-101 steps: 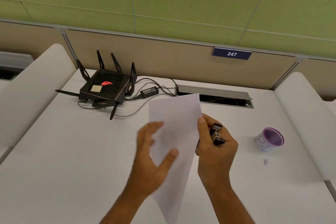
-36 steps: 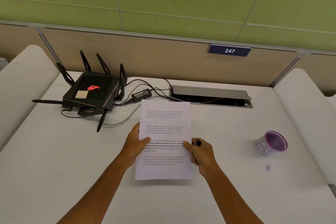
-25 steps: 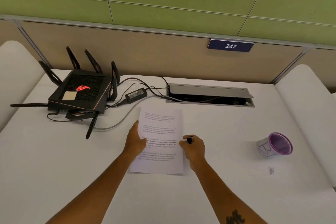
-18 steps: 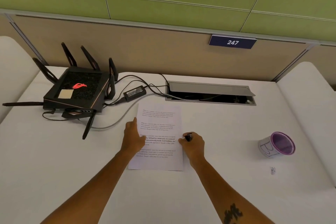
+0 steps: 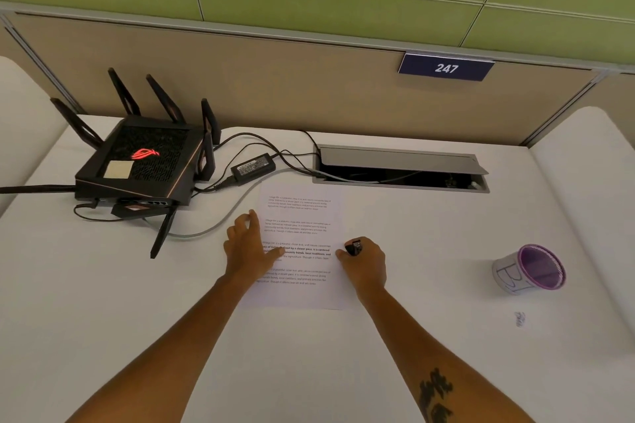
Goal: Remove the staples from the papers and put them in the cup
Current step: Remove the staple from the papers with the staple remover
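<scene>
Printed white papers (image 5: pixel 302 216) lie flat on the white desk, text side up. My left hand (image 5: pixel 248 244) rests on their left edge, fingers spread, thumb on the page. My right hand (image 5: pixel 364 264) sits at their right edge, closed around a small black staple remover (image 5: pixel 354 246) whose tip pokes out above the fist. A white cup with a purple rim (image 5: pixel 531 268) lies tilted on the desk far to the right. I cannot make out a staple on the papers.
A black router with antennas (image 5: pixel 137 165) stands at the back left, with a power brick (image 5: pixel 253 165) and cables running to an open cable hatch (image 5: pixel 400 166). A small metal bit (image 5: pixel 520 319) lies in front of the cup. White padded dividers flank the desk.
The papers went from held up in both hands to lying flat on the desk. My left hand has slid up along their left edge; my right hand stays at the right edge.
</scene>
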`<act>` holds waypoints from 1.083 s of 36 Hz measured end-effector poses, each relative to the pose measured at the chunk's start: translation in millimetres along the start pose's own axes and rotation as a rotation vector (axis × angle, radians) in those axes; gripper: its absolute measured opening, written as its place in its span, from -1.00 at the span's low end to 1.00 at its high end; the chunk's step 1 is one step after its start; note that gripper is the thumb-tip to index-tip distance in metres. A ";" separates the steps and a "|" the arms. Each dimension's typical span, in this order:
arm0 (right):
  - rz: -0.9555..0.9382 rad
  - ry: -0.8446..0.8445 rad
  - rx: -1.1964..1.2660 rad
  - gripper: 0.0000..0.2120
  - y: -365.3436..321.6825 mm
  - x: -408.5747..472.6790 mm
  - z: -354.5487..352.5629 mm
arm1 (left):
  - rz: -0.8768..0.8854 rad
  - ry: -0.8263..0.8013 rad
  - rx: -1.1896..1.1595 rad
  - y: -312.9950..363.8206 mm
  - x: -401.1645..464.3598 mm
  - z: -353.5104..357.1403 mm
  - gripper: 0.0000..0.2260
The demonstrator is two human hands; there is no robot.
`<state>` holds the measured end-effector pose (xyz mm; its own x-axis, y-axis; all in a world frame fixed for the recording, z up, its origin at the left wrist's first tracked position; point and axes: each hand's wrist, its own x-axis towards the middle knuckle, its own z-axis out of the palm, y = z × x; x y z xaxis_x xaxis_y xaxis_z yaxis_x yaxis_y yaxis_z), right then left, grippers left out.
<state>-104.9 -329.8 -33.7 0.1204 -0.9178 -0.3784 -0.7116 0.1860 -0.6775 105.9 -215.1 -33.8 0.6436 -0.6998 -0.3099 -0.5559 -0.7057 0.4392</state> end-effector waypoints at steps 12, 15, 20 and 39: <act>0.002 -0.001 -0.002 -0.81 1.0 4.5 0.4 | 0.011 0.008 -0.025 3.6 -1.3 3.0 -0.06; 0.004 0.005 -0.006 -0.80 1.8 4.5 0.2 | 0.009 0.005 -0.031 5.4 -1.9 4.6 -0.07; -0.002 -0.008 -0.010 -0.80 2.5 4.4 -1.8 | 0.015 0.011 -0.045 7.3 -4.7 6.0 -0.08; -0.325 -0.112 -0.211 -0.46 32.3 71.8 -85.1 | -0.025 0.108 -0.089 2.0 -43.1 24.4 -0.13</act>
<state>-178.2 -419.5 -29.0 0.4292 -0.8708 -0.2400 -0.7490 -0.1946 -0.6334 64.2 -189.0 -40.1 0.7119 -0.6631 -0.2313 -0.4935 -0.7067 0.5069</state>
